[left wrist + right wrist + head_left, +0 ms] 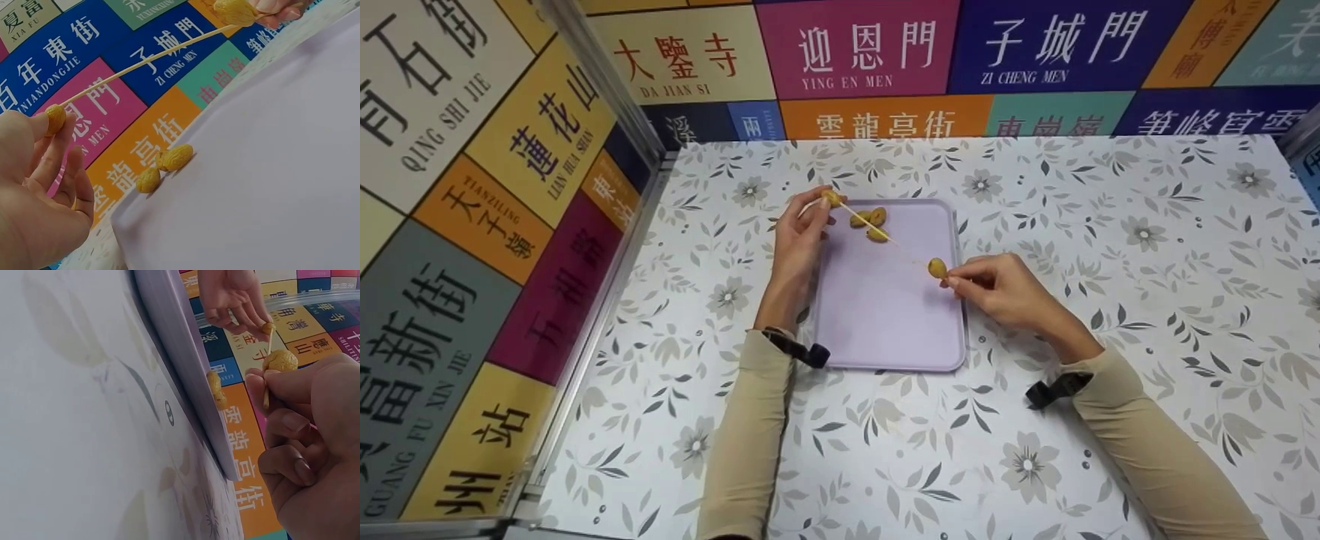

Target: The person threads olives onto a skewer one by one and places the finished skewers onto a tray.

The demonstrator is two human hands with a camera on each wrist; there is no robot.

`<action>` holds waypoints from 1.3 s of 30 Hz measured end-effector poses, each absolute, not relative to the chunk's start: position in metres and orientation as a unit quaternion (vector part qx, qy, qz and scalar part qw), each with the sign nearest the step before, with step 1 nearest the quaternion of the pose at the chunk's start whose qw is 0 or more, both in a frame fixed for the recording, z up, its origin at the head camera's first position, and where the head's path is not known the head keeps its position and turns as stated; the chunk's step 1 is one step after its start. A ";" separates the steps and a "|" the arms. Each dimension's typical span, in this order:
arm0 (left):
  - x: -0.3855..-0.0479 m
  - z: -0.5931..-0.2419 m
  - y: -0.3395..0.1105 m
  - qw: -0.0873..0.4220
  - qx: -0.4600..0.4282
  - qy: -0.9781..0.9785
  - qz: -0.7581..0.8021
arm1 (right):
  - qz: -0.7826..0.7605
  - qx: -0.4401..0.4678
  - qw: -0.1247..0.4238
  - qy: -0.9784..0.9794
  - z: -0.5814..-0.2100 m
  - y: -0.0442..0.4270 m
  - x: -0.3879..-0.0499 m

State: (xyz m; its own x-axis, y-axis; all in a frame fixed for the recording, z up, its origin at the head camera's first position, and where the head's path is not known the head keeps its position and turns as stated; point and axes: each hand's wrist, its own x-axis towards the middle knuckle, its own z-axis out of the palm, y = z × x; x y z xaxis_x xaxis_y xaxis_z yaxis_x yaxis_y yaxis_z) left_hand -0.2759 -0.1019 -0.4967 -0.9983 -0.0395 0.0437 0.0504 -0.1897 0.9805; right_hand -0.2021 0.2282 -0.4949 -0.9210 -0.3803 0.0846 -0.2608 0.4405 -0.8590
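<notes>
A thin wooden skewer (pixel 152 59) stretches between my hands over a pale purple tray (pixel 885 319). At its far end my left hand (pixel 801 231) pinches a small wrinkled yellow fruit (pixel 55 120) between thumb and finger; that end of the stick meets the fruit. My right hand (pixel 1003 291) pinches the near end of the skewer with thumb and forefinger, right beside a second wrinkled yellow fruit (pixel 281 360) threaded on the stick. A bit of skewer sticks out past those fingertips in the right wrist view. Several similar fruits (pixel 877 217) lie clustered on the tray's back part.
The tray lies on a table (pixel 1057 420) covered in a grey-and-white floral print. Colourful panels with Chinese lettering (pixel 855 49) stand along the back and left sides. Each wrist wears a black strap with a small camera (pixel 1057 390).
</notes>
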 end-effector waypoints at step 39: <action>-0.267 -0.494 -0.062 0.025 -0.185 -0.620 -0.762 | -0.543 -0.175 0.022 0.821 -0.501 0.223 -0.202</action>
State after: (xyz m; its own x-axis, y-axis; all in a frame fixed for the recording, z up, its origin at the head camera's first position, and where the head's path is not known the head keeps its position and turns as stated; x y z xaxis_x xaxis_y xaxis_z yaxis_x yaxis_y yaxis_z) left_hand -0.2668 -0.0617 -0.4938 -0.9300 0.1916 0.3136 0.2680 -0.2303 0.9355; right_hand -0.2022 0.2230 -0.5012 -0.9380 -0.3107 0.1538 -0.2631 0.3489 -0.8995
